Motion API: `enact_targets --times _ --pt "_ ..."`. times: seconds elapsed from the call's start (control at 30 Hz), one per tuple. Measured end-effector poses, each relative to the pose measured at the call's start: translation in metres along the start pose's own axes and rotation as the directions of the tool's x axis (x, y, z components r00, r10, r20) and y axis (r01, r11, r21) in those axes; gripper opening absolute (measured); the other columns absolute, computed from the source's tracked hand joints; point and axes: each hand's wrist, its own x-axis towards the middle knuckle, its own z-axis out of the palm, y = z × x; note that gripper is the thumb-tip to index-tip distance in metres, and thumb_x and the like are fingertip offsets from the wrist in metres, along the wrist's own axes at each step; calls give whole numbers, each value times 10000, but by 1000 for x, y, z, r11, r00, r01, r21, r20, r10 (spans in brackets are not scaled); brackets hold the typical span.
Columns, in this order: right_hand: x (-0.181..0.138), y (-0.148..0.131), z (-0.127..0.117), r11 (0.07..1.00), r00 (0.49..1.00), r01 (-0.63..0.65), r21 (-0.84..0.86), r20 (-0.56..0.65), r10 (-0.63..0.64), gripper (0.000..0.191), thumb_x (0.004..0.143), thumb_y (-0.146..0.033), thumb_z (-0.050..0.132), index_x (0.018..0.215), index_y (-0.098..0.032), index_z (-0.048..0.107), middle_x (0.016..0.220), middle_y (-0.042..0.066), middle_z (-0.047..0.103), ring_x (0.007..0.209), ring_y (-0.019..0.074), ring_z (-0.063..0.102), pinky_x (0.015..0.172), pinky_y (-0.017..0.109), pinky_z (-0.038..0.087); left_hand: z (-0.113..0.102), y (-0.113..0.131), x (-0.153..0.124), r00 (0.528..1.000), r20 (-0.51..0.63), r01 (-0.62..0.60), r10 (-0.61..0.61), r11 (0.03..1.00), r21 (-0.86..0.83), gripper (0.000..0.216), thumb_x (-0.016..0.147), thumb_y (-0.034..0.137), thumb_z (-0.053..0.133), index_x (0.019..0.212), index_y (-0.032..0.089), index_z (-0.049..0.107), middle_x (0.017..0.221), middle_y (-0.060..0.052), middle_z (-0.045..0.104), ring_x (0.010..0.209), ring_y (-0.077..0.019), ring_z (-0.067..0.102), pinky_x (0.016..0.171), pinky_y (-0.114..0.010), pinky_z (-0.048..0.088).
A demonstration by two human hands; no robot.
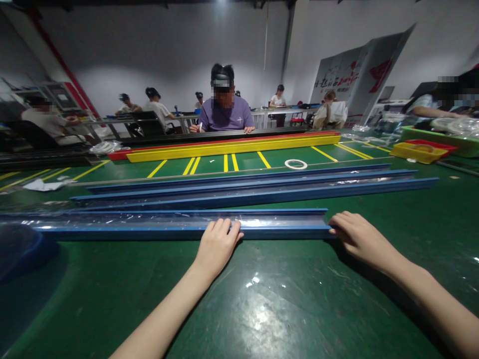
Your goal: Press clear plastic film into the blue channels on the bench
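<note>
A long blue channel-shaped strip point(284, 233) lies across the green table in front of me, with shiny clear film inside its trough. My left hand point(220, 242) is closed over the strip's near wall, fingers over the top edge. At the strip's right end is my right hand point(354, 230), its fingers pinched together against the end corner. Whatever lies between those fingertips is too small to make out. Behind this piece rest several more blue strips point(262, 194), roughly parallel to it.
Yellow point(232, 148) and red strips lie farther back, before a person in a purple shirt point(226, 115). A white ring of tape point(295, 164) is on the table. Yellow point(417, 152) and green trays point(449, 138) stand at right. A dark blue rounded object point(22, 252) sits at left.
</note>
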Motion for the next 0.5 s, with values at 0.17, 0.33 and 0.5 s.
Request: enact_targets --times 0.17,0.33,0.5 --pt "1 -2 -1 1000 1000 -15 21 -7 15 156 809 -300 382 726 -206 474 729 64 532 686 184 457 637 323 366 -1 0 0 1000 8 0 0 1000 -18 189 861 282 440 969 171 550 750 -47 553 699 -181 487 607 -295 299" --pt "1 -2 -2 999 999 -31 44 -11 31 157 806 -311 383 731 -210 477 734 64 538 686 184 469 639 323 375 -1 0 1 1000 11 1 -1 1000 -9 193 865 285 434 972 174 549 756 -47 560 706 -178 488 615 -295 300" --pt "0 -2 -2 999 999 -35 34 4 35 188 818 -345 372 737 -208 472 732 62 538 686 181 473 641 321 380 0 1 0 1000 1 3 -3 999 -38 194 870 281 423 960 164 549 767 -48 578 718 -180 498 629 -296 303"
